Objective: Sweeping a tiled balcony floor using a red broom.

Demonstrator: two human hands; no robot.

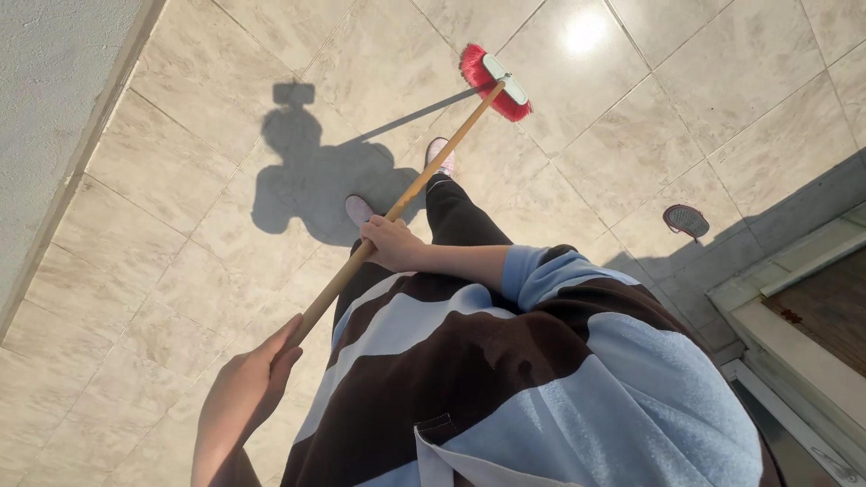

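I hold a broom with a long wooden handle (433,162) in both hands. Its head (498,81) has red bristles and a pale top, and it rests on the beige tiled floor (207,225) ahead of my feet. My left hand (248,388) grips the handle's near end at the lower left. My right hand (390,243) is wrapped around the handle halfway along, its arm reaching out of a blue and brown striped sleeve. My two light shoes (361,209) stand just beyond that hand.
A rough grey wall (45,108) runs along the left edge. A small round floor drain (686,219) sits in the tiles at the right. A pale stone door sill and frame (794,316) occupy the lower right corner. My shadow falls on the tiles.
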